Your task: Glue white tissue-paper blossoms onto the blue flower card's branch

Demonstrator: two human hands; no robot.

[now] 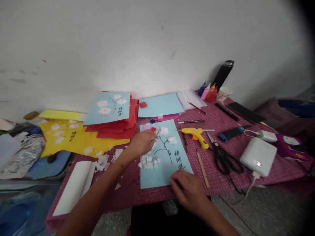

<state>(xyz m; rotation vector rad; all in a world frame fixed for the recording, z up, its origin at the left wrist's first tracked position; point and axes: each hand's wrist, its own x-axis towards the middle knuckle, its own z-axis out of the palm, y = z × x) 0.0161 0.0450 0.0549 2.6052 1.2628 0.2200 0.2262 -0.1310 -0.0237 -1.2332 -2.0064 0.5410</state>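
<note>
A light blue paper sheet [157, 182] lies in front of me, with a painted dark branch, white paper-petal blossoms [149, 162] and black brush writing [179, 157]. Over its upper left part reaches my left hand [144, 142], fingers closed and pressed together; what they hold, if anything, is too small to make out. Just beyond its fingertips are a red piece [153, 129] and a pink piece [147, 127]. My right hand [185, 187] grips the sheet's lower right edge, fingers curled. White paper scraps [102, 163] lie left of the sheet.
Right of the sheet lie a yellow glue gun [197, 135], black scissors [221, 157], a wooden stick [203, 170] and a white power bank [259, 155] with cables. Behind are stacked cards [110, 108], paint bottles [206, 91] and a black flask [222, 74] against the wall.
</note>
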